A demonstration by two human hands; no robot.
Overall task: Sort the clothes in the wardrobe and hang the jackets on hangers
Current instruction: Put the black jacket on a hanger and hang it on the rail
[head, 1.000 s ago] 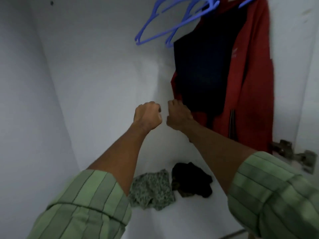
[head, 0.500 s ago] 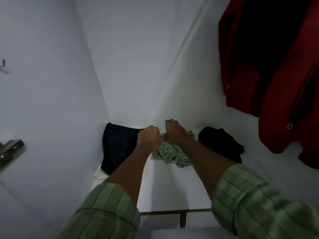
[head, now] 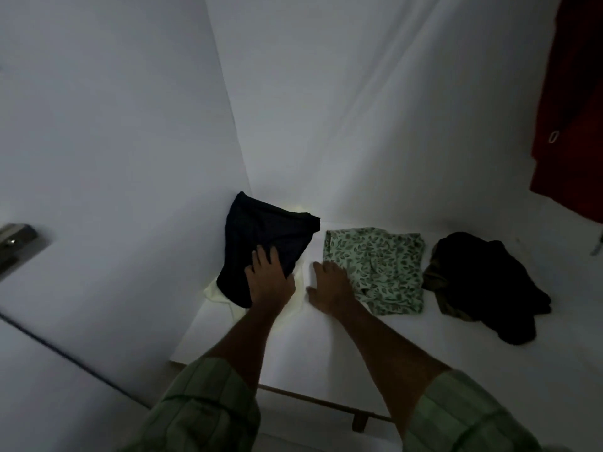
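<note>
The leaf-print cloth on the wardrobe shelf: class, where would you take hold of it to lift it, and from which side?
Probably at its near left corner, coming from the left, where the right hand already rests. The leaf-print cloth lies flat and folded, with bare shelf beside that edge; the black heap crowds its right.

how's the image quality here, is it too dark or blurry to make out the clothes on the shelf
Head view: dim and bluish, yet usable. The folded dark navy garment under the left hand and the crumpled black garment lose their folds in shadow; the green leaf-print cloth by the right hand reads clearly. Wide-angle distortion bends the white wardrobe walls; the edges are slightly smeared.
</note>
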